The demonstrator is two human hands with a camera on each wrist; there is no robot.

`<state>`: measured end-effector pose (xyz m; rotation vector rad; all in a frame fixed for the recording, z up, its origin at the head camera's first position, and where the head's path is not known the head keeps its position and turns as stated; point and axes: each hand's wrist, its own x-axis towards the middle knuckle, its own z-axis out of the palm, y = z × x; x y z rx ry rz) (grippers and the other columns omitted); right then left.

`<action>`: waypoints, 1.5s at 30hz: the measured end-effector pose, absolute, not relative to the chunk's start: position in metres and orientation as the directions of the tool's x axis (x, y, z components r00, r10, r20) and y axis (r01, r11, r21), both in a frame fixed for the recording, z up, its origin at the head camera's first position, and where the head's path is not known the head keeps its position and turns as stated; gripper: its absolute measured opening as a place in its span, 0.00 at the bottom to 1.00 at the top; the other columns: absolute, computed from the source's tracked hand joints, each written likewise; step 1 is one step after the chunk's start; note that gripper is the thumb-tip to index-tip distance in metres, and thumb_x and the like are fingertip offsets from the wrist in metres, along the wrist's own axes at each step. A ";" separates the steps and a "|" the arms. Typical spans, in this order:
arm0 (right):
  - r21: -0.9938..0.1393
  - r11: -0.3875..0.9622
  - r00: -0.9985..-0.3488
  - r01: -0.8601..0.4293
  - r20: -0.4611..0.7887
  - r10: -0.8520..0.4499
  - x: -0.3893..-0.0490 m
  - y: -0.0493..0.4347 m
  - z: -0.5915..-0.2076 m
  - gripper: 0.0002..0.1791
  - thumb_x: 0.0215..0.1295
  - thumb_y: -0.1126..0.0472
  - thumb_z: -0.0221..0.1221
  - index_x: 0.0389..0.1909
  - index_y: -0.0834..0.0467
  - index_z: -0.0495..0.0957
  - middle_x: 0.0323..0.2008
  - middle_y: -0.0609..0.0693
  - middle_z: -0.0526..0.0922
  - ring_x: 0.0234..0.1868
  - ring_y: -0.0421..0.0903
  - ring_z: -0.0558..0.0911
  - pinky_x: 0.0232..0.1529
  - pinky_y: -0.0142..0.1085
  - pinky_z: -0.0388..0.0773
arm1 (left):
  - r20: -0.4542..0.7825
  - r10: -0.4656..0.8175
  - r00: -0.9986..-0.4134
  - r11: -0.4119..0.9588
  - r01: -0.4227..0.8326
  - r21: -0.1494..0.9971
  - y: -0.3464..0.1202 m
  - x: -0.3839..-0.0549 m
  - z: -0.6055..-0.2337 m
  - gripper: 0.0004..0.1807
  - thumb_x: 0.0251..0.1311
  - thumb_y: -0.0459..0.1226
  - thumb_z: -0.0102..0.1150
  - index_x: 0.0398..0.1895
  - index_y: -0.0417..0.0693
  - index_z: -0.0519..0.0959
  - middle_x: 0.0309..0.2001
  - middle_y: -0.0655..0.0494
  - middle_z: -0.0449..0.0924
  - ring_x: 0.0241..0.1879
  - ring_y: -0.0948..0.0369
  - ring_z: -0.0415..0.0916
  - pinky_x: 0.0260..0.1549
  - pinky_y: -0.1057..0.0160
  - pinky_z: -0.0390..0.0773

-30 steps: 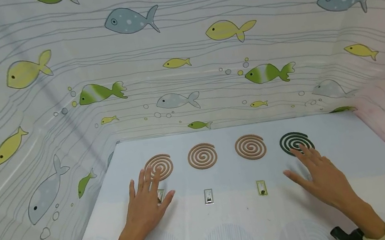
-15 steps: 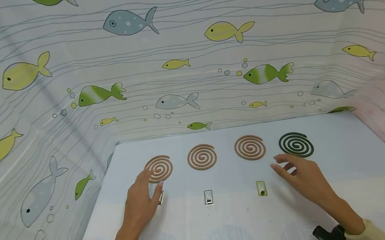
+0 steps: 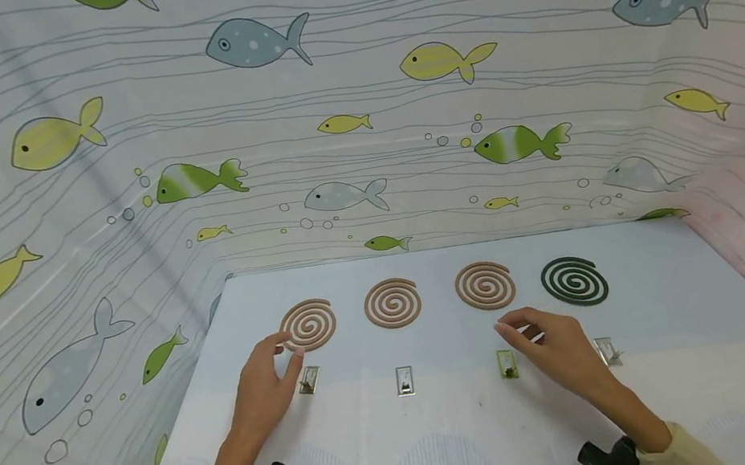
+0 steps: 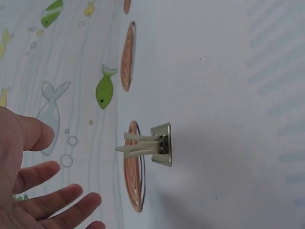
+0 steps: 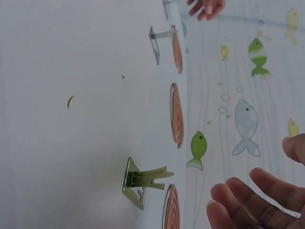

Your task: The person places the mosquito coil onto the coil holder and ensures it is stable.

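Observation:
Three brown mosquito coils [image 3: 393,303] and a dark green mosquito coil [image 3: 574,282] lie in a row on the white table. In front stand small metal coil stands with upright prongs: a left stand [image 3: 309,380], a silver stand [image 3: 405,381], a yellowish-green stand [image 3: 506,364] and a right stand [image 3: 609,352]. My left hand [image 3: 257,393] hovers by the leftmost brown coil [image 3: 314,327] and the left stand, fingers loosely bent, holding nothing. My right hand [image 3: 558,349] hovers beside the yellowish-green stand, thumb and fingers apart in the right wrist view, gripping nothing.
A fish-patterned sheet [image 3: 398,114] rises behind and beside the white table [image 3: 445,416]. Each wrist carries a black camera mount [image 3: 609,459]. Tiny dark specks [image 5: 70,101] lie on the tabletop.
The right hand has moved left from over the green coil to near the yellowish-green stand, uncovering the right stand. The left hand has drawn slightly back, its fingers more bent.

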<state>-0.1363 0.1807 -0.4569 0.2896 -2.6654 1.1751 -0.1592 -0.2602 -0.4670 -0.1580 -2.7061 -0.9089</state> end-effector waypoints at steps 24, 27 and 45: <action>-0.793 0.559 -0.970 -0.244 0.192 -0.151 -0.142 0.114 -0.462 0.13 0.69 0.42 0.65 0.46 0.44 0.86 0.34 0.35 0.85 0.32 0.37 0.82 0.34 0.34 0.80 | 0.294 -0.031 -0.955 0.737 0.177 0.653 -0.281 -0.178 -0.469 0.15 0.73 0.37 0.60 0.55 0.36 0.78 0.50 0.45 0.82 0.48 0.50 0.80 0.47 0.48 0.78; -0.792 0.556 -0.968 -0.251 0.197 -0.156 -0.143 0.104 -0.462 0.11 0.69 0.44 0.66 0.45 0.44 0.87 0.34 0.34 0.85 0.32 0.37 0.82 0.34 0.34 0.80 | 0.294 -0.036 -0.955 0.744 0.171 0.646 -0.285 -0.181 -0.471 0.15 0.73 0.37 0.60 0.55 0.36 0.79 0.49 0.45 0.82 0.47 0.50 0.80 0.46 0.49 0.78; -0.825 0.476 -0.944 -0.305 0.197 -0.265 -0.144 0.057 -0.469 0.15 0.71 0.41 0.62 0.43 0.46 0.87 0.33 0.33 0.85 0.32 0.39 0.81 0.31 0.33 0.77 | 0.168 -0.158 -0.973 0.689 0.013 0.724 -0.299 -0.184 -0.472 0.15 0.75 0.43 0.58 0.54 0.41 0.79 0.50 0.44 0.83 0.49 0.49 0.79 0.48 0.50 0.77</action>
